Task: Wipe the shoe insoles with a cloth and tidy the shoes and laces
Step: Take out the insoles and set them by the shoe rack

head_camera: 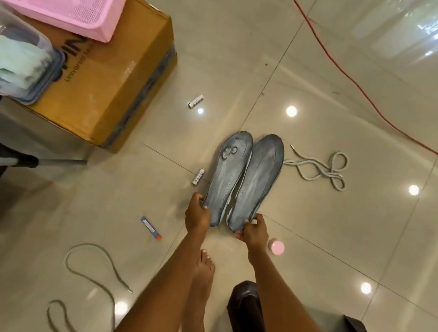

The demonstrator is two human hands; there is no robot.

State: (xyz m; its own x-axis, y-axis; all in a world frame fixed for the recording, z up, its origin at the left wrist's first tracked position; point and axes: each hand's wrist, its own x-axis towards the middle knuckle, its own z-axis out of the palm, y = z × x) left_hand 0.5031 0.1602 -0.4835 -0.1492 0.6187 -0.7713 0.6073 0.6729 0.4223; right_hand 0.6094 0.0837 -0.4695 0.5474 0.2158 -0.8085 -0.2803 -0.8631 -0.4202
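The brown cardboard box (110, 82) carries dark print on its side: the word "Universal" reads clearly, above it large letters cut off by the pink mesh basket (66, 2). The print on the small white tubes on the floor is too small to read.

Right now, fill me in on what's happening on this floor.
A person is bent over the tiled floor with two grey insoles side by side. The left hand grips the heel end of the left insole, and the right hand pinches the heel end of the right insole. One lace lies bunched just right of the insoles; another lace trails loose at lower left. No cloth is in either hand; folded pale cloths sit in a clear tub on the cardboard box.
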